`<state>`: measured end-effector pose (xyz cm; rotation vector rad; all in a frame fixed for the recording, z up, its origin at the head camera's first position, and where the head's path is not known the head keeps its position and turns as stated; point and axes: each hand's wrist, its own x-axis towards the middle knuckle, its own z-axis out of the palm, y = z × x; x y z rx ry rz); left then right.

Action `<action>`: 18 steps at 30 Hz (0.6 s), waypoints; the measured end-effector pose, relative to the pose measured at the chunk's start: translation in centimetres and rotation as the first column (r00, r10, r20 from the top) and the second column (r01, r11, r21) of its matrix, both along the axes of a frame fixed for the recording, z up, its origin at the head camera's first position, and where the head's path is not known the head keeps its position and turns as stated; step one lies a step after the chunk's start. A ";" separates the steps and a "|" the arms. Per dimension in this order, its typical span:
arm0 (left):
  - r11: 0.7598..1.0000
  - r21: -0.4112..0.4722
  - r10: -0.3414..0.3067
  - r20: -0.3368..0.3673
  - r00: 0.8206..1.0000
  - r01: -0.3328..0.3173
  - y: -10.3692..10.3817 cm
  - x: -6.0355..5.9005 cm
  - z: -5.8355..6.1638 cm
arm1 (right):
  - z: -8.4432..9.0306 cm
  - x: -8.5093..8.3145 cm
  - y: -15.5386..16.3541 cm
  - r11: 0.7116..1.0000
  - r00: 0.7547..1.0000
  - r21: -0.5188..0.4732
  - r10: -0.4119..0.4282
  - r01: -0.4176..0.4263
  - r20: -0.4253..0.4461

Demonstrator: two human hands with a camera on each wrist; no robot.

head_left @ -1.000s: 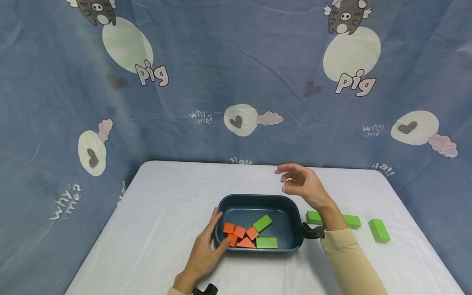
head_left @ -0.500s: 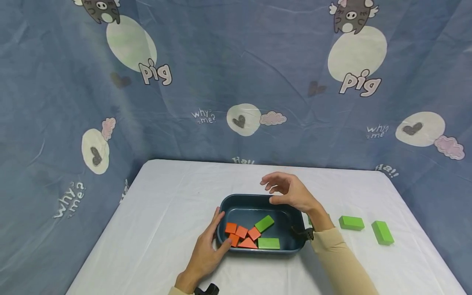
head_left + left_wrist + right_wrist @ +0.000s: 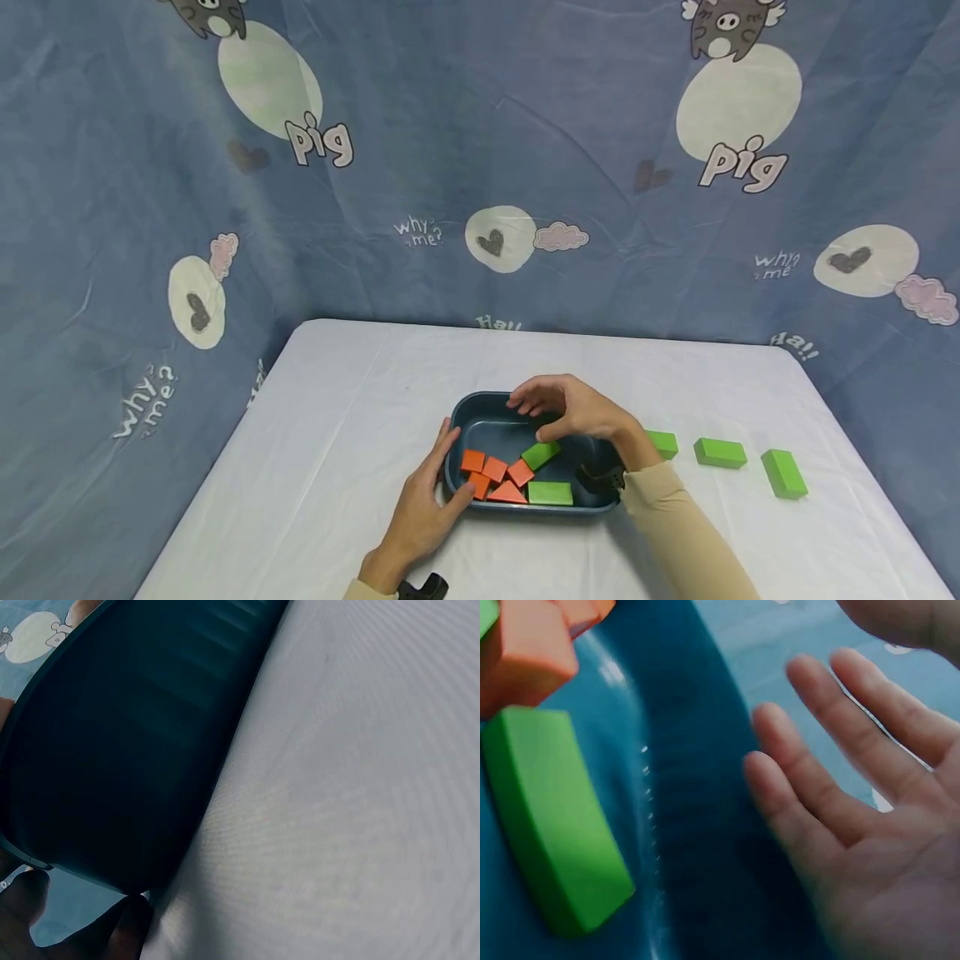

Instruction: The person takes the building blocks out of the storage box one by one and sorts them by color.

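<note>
A dark blue tray [image 3: 525, 406] sits on the white-covered table [image 3: 337, 433]. Inside it lie several orange blocks [image 3: 491, 475] and two green blocks [image 3: 542, 455] [image 3: 550, 493]. My left hand [image 3: 438, 483] rests flat against the tray's left end, thumb at the front-left corner; the left wrist view shows the tray's outer wall [image 3: 135, 750] and a fingertip [image 3: 112, 937]. My right hand [image 3: 555, 410] hovers low over the tray's far side, fingers relaxed and holding nothing. In the right wrist view its fingers [image 3: 832, 787] spread above the tray floor [image 3: 697, 825], beside a green block [image 3: 547, 817].
Three more green blocks [image 3: 662, 443] [image 3: 720, 452] [image 3: 783, 473] lie in a row on the cloth to the right of the tray. A blue printed curtain [image 3: 480, 167] hangs behind and around the table. Bare white cloth [image 3: 360, 787] stretches left of the tray.
My right hand has come down and to the left, from above the tray's far right corner to just over its inside. The left hand has stayed on the tray's left end.
</note>
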<state>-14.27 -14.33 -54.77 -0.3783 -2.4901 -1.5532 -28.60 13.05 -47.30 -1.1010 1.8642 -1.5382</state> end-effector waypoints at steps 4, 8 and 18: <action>1.000 -0.002 -0.001 0.003 1.000 0.001 0.0 0.0 0.1 | -0.6 -0.2 0.0 0.997 0.999 0.049 0.053 -0.053 0.006; 1.000 -0.006 -0.001 0.008 1.000 0.001 0.0 0.0 0.4 | -0.9 -0.2 0.0 0.992 0.997 0.106 0.069 -0.066 -0.024; 1.000 -0.010 0.007 0.032 0.999 -0.007 0.2 0.0 0.4 | -1.7 0.0 -0.5 0.949 0.992 0.298 0.122 -0.103 -0.043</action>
